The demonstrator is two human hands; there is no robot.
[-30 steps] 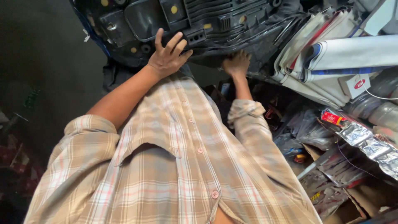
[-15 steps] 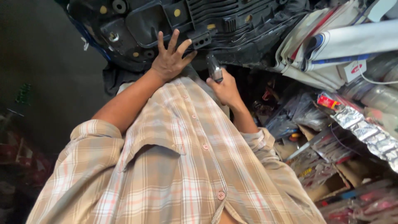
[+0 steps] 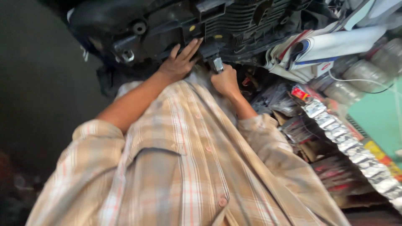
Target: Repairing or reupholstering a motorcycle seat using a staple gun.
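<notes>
A single head-mounted camera supplies the only view. It sits above the person's chest and looks steeply down and forward along the torso, so the beige plaid button-up shirt (image 3: 184, 167) fills the lower half of the frame at very close range. Both forearms extend away from the lens toward the upper centre, where the large black moulded plastic panel (image 3: 176, 21) spans the top edge. The cluttered shelving lies to the right.
</notes>
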